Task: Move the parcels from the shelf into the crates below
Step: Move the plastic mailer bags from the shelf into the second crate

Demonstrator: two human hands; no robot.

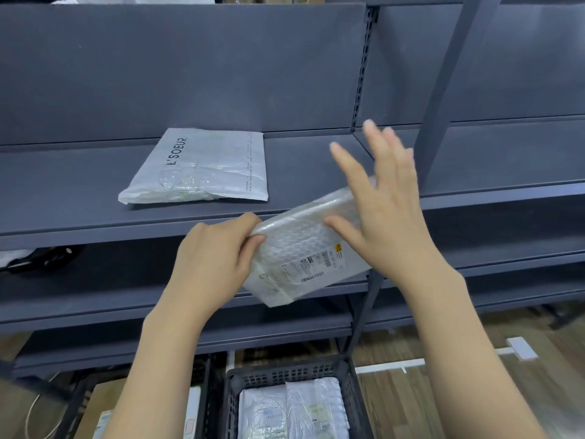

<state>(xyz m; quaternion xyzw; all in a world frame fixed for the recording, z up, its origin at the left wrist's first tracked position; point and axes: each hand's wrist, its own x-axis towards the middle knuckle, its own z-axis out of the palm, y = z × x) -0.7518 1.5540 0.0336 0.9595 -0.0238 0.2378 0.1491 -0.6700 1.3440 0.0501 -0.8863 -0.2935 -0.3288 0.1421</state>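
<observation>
A bubble-wrapped parcel (304, 248) with a white label hangs tilted in front of the dark shelf's (79, 198) front edge. My left hand (218, 251) pinches its left end, thumb on top. My right hand (383, 204) lies over its right end with fingers straight and spread, slightly blurred. A white mailer bag (202, 166) printed "SOEUR" lies flat on the shelf to the left. Below, a black crate (285, 375) holds several wrapped parcels (294, 410).
A second black crate (202, 384) stands to the left of the first one, with boxes inside. Shelf uprights (443, 99) rise at right. Lower shelves run under the parcel. Wooden floor with a white strip (519, 348) shows at lower right.
</observation>
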